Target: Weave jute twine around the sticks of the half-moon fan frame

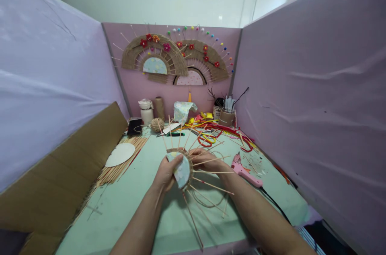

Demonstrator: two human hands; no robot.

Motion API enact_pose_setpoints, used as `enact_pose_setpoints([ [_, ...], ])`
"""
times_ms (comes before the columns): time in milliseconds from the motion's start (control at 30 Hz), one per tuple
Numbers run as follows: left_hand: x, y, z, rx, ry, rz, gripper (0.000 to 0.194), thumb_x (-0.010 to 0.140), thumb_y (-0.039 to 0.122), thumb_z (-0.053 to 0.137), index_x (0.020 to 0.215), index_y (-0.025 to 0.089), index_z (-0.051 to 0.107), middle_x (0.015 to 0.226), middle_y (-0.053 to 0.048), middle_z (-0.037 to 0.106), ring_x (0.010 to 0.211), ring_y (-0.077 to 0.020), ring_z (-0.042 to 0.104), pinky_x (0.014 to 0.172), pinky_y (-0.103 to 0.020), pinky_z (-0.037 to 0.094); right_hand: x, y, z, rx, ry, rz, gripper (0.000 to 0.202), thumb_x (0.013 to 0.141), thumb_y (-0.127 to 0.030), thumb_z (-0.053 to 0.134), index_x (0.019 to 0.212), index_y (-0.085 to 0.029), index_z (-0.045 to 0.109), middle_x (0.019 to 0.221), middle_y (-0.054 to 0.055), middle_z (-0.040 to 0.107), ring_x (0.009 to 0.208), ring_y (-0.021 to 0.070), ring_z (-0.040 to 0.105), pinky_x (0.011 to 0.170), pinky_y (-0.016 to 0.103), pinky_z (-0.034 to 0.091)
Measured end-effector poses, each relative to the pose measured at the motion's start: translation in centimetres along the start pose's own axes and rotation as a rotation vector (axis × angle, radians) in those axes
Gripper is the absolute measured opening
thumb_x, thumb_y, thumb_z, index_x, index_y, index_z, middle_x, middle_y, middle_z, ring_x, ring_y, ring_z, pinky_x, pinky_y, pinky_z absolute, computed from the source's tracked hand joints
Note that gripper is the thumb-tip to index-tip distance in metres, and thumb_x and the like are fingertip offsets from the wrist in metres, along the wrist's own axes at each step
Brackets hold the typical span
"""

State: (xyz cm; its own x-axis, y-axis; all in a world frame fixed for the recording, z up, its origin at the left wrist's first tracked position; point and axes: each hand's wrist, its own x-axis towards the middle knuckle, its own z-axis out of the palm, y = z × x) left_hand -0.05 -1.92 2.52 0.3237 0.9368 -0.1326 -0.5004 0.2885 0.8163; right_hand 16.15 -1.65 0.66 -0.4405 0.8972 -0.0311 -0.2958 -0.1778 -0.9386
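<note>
A half-round piece covered in pale blue patterned fabric (181,172) is tilted above the table, with thin wooden sticks (212,172) fanning out from its twine-wrapped curved edge. My left hand (167,172) grips its straight side, thumb on the fabric face. At the upper part of the curve my right hand (205,158) is closed on the twine, its fingertips partly hidden behind the sticks. A loose loop of twine (208,206) hangs below the sticks.
A pink glue gun (246,175) lies right of my right hand, its cord trailing off the table. At left, a white oval card (120,154) rests on many sticks beside a cardboard sheet (72,154). Red-handled scissors (205,141), a twine ball (157,125) and coloured strips lie behind.
</note>
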Motion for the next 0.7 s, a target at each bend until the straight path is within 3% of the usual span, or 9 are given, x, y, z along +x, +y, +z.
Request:
enact_pose_setpoints([
  [267,0.0,-0.1,-0.1,-0.054,0.019,0.091,0.045,0.055,0.024,0.08,0.093,0.014,0.06,0.07,0.0,0.066,0.059,-0.0115,0.06,0.059,-0.022,0.048,0.0,-0.5,-0.8,-0.005,0.088,-0.108,0.026,0.061,-0.034,0.076,0.066,-0.015,0.059,0.055,-0.004,0.051,0.048,0.0067,0.042,0.05,0.023,0.031],
  [500,-0.1,0.2,-0.2,-0.048,-0.056,0.132,0.044,0.059,0.024,0.078,0.098,0.014,0.06,0.073,-0.001,0.066,0.06,-0.0109,0.06,0.059,-0.021,0.047,0.0,-0.7,-0.9,0.021,0.079,-0.169,0.025,0.066,-0.036,0.073,0.066,-0.015,0.06,0.055,-0.003,0.05,0.048,0.0069,0.04,0.05,0.023,0.03],
  [700,0.0,0.3,-0.2,-0.094,-0.016,0.153,0.044,0.056,0.023,0.08,0.095,0.015,0.061,0.082,-0.003,0.068,0.066,-0.0121,0.062,0.063,-0.022,0.048,-0.3,-1.0,-0.8,0.042,0.029,-0.129,0.019,0.062,-0.026,0.074,0.065,-0.014,0.06,0.056,-0.003,0.051,0.046,0.0057,0.036,0.048,0.022,0.025],
])
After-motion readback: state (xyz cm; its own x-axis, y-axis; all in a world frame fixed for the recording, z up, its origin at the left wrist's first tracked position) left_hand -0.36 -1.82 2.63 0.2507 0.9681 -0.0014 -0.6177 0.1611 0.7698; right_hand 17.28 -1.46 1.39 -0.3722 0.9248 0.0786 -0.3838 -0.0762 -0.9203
